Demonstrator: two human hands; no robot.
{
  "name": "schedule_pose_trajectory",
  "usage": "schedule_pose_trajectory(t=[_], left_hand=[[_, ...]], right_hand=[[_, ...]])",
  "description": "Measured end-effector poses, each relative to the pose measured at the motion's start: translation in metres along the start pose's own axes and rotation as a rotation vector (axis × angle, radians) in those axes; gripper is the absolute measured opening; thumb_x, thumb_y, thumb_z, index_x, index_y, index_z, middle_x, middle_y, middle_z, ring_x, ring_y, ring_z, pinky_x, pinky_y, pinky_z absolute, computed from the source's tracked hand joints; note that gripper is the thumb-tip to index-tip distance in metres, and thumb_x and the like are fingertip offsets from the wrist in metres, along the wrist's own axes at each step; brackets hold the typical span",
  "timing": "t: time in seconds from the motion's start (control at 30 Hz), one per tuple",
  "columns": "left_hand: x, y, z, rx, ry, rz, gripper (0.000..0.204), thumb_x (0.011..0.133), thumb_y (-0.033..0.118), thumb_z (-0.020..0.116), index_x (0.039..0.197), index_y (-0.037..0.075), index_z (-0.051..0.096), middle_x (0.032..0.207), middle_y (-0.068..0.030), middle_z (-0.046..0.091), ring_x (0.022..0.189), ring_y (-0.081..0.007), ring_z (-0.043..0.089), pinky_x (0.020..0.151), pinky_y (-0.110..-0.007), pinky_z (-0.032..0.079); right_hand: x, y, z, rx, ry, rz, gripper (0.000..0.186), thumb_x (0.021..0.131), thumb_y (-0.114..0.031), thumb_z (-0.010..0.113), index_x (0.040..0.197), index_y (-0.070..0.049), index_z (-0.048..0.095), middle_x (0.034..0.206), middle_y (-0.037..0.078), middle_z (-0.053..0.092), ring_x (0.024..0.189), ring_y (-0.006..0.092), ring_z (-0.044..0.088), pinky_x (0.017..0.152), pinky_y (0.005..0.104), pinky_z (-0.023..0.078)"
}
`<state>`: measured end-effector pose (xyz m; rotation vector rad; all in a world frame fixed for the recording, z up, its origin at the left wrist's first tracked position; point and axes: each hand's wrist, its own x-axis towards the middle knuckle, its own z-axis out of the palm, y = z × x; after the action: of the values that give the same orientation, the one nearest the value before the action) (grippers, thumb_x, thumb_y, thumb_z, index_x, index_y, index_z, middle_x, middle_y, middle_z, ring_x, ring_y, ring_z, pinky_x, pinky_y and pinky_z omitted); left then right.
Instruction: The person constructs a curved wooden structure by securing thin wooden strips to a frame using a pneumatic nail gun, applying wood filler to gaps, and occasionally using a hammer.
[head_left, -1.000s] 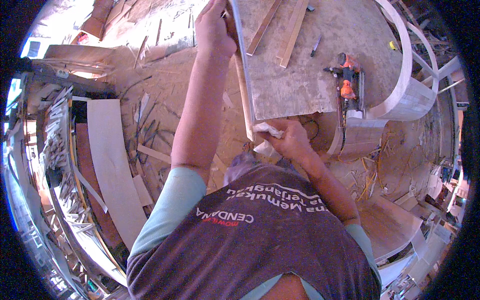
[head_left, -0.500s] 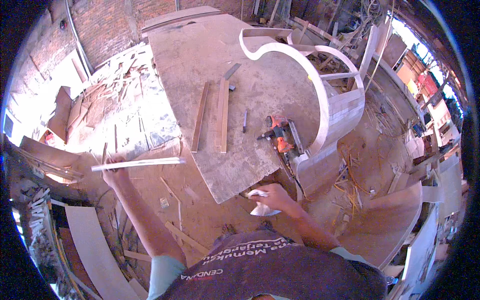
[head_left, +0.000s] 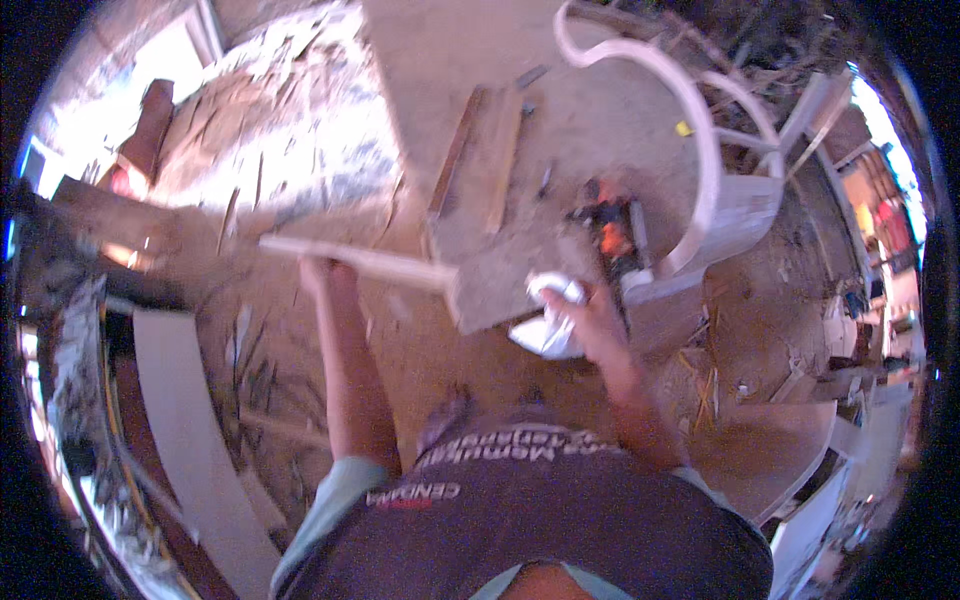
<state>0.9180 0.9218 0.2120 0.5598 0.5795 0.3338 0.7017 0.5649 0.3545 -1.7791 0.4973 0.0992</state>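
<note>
- White cloth [head_left: 548, 336] is hanging at three o'clock, right hand [head_left: 596, 322] pinching it.
- Wooden strip [head_left: 390, 264] is extending at ten o'clock, left hand [head_left: 319, 274] gripping it.
- Orange tool [head_left: 613, 235] is resting on the table [head_left: 600, 125] at two o'clock.

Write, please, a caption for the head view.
Left hand holding a pale strip, right hand a crumpled white piece, near a worktable bearing an orange-black tool.

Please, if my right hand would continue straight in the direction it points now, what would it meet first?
Probably the table: the right hand, holding a crumpled white cloth or paper, points up the picture toward it. From this one view, its height above the tabletop is unclear.
</note>
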Motion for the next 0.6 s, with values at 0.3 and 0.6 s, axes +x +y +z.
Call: schedule_pose_trajectory(t=[0.3, 0.6], left_hand=[[-0.03, 0.011, 0.022, -0.061, 0.212, -0.002, 0.021, 0.101, 0.014, 0.04, 0.114, 0.005, 0.053, 0.103, -0.0113, 0.057, 0.086, -0.0268, 0.061, 0.078, -0.047, 0.055], [-0.028, 0.006, 0.019, 0.066, 0.19, -0.028, 0.018, 0.104, 0.023, 0.042, 0.099, 0.01, 0.054, 0.084, -0.0038, 0.055, 0.065, -0.02, 0.056, 0.055, -0.038, 0.048]], right_hand=[[-0.009, -0.03, 0.04, 0.318, -0.228, -0.11, 0.027, 0.086, -0.02, 0.081, 0.104, -0.001, 0.075, 0.086, 0.002, 0.072, 0.071, 0.0096, 0.064, 0.064, 0.0266, 0.05], [-0.003, -0.041, 0.055, 0.244, -0.301, -0.145, 0.027, 0.089, -0.02, 0.079, 0.105, 0.001, 0.072, 0.09, 0.004, 0.072, 0.076, 0.0107, 0.066, 0.069, 0.0268, 0.053]])
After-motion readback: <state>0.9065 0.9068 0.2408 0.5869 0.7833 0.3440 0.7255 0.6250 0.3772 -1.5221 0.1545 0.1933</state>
